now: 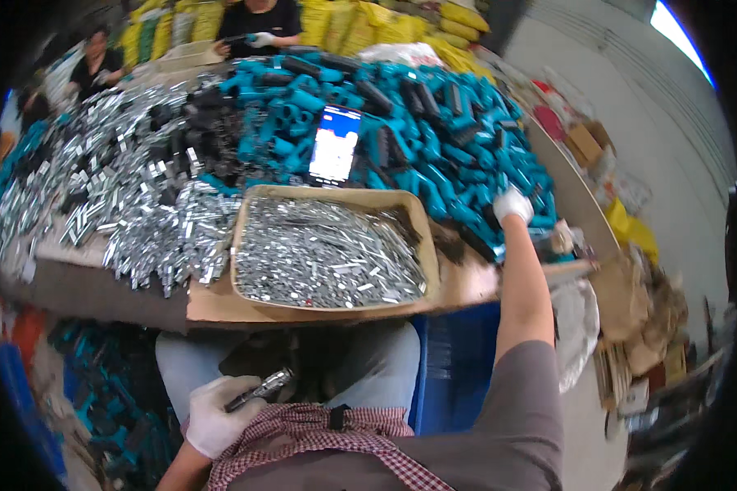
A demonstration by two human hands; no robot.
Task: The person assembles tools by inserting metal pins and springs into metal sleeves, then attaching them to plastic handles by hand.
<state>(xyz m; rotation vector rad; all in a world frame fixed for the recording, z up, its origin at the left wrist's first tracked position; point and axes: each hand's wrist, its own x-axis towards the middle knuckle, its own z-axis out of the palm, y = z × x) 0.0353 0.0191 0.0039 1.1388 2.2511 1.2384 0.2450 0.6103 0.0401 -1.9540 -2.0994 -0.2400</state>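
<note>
My left hand (219, 416), in a white glove, is closed around a shiny metal rod-like part with a dark lower section (259, 389), held over my lap. Its silvery end points up and to the right. At the table's right side, my gloved right hand (513, 206) reaches out to the heap of teal and black plastic handles (442, 176). Its fingertips are small and blurred among the handles, so whether they grip one cannot be made out. In front of me on the table stands a beige tub (431, 274) filled with small metal pieces (327, 254).
A lit phone (334, 146) leans behind the tub. Piles of metal parts (98, 176) cover the table's left. Below are a blue crate (458, 368) and a heap of teal parts (119, 401). Two people (262, 29) (97, 69) sit across; yellow sacks (352, 29) stand behind.
</note>
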